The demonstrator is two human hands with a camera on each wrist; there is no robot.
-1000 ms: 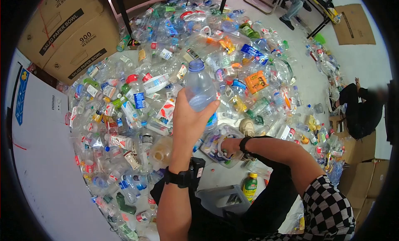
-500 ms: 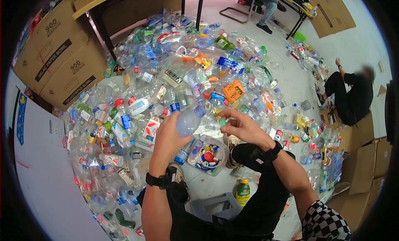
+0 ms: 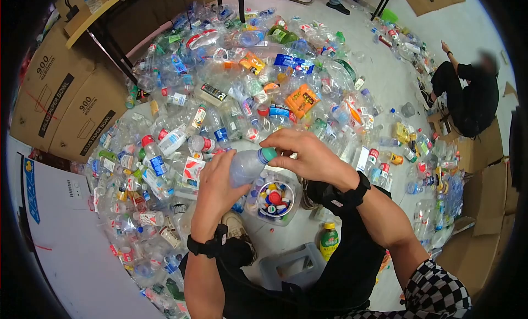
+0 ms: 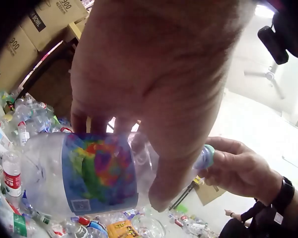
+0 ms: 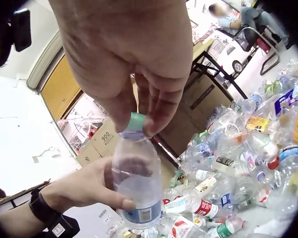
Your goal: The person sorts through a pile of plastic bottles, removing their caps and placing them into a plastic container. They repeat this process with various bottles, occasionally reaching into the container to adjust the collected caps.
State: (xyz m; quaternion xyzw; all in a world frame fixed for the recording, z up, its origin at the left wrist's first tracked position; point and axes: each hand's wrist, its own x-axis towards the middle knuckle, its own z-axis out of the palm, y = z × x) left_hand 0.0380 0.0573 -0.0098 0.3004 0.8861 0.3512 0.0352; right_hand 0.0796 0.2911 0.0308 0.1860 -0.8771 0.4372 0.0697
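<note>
Cap [image 3: 269, 154] sat on the bottle [image 3: 246, 166] neck; whether you were tightening or loosening it could not be told. Many bottles in the pile [image 3: 231, 93] looked unhandled. Your left hand [image 3: 215, 184] wrapped the bottle body, held tilted above the tub of caps [image 3: 273, 199]. Your right hand [image 3: 305, 154] arched over the neck, fingertips pinching the cap.

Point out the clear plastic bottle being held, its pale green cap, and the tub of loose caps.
clear plastic bottle [image 3: 243, 166], head view, on its body.
pale green cap [image 5: 135, 122], right wrist view, on the cap's side.
clear tub of coloured caps [image 3: 291, 208], head view, on its right rim.
</note>
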